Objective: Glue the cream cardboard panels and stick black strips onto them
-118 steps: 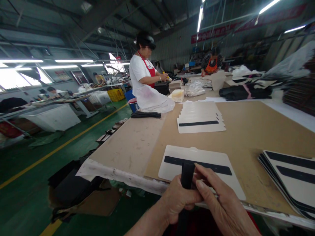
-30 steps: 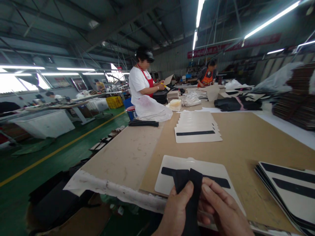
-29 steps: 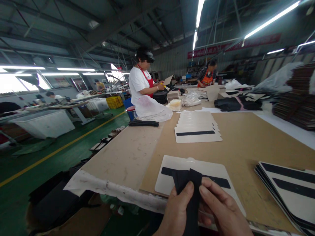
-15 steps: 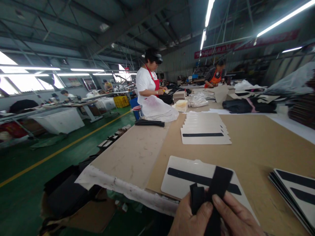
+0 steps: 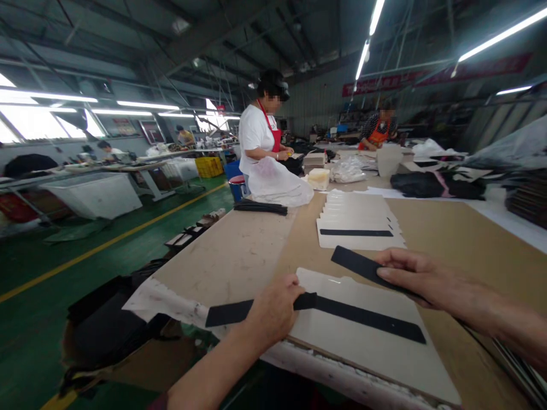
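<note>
The black strip (image 5: 228,314) sits at the near edge of the bench (image 5: 239,250), one end jutting leftward over the rim, the other overlapping the tip of a laid strip (image 5: 371,323) on a pale board (image 5: 367,350). I have the left hand (image 5: 276,304) closed over its middle, fingers curled, probably to steady it flat; from my end I cannot tell where the thumb presses. The board lies squarely within reach, I suppose so both arms can work over it.

I have the right hand (image 5: 410,273) holding a second strip (image 5: 354,263) narrowly between thumb and fingers, past the board's far edge, seemingly to hold it clear of the left side. I cannot tell whether that strip touches the bench. Below the right forearm I make out part of a stack (image 5: 515,364).

Farther off, I see boards (image 5: 356,208) fanned in overlapping steps, likely so their edges stay exposed. Beyond, a bundle of black strips (image 5: 260,207) lies near a co-worker (image 5: 260,136) in a red apron.
</note>
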Demonstrator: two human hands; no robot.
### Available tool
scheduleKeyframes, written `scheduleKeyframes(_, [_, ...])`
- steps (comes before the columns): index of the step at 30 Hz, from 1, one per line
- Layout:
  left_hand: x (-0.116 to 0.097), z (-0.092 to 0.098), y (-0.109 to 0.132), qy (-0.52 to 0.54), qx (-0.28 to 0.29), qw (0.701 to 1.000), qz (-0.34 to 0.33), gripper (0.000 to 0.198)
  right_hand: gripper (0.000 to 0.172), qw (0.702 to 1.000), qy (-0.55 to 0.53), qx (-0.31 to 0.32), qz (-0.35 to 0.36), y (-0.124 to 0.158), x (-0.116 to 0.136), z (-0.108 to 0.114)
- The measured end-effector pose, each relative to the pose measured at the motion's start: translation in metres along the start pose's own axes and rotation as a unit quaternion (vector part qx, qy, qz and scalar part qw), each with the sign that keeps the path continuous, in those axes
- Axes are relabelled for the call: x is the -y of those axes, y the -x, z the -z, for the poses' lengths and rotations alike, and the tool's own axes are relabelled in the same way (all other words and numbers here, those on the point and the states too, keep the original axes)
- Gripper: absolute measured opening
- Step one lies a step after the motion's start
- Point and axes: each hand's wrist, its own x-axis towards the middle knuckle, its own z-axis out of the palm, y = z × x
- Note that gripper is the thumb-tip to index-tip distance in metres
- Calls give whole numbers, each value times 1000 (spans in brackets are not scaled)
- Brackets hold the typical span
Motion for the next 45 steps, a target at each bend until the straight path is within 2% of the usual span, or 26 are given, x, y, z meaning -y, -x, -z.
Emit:
scheduleKeyframes(2, [5,-14,-9,-29,-4,999,-26,35,39,998,-16,50,-41,-20,7,-10])
scheduleKeyframes(5, [7,-26,-11,-59,-9,998,-36,34,31,995,-5,82,-55,-45,6,-28])
scheduleKeyframes(10, [10,-32,-6,-50,-18,998,-40,40,19,994,27,101,-19,-77,-10,-60])
scheduleKeyframes(15, [11,-34,-4,-44,-26,998,-41,38,17,990,83,114,24,-100,-22,-77])
scheduleKeyframes(23, [12,-37,-3,-46,-32,998,-26,38,18,981,147,119,34,-110,-24,-83])
scheduleKeyframes(32, [11,-41,-4,-73,-38,997,-2,25,19,975,184,123,36,-113,-26,-82])
scheduleKeyframes(40, [11,-37,-6,-91,-4,996,-8,35,18,973,191,122,48,-115,-24,-83])
scheduleKeyframes(45, [10,-36,-7,-89,4,996,-8,34,17,970,207,115,50,-116,-27,-86])
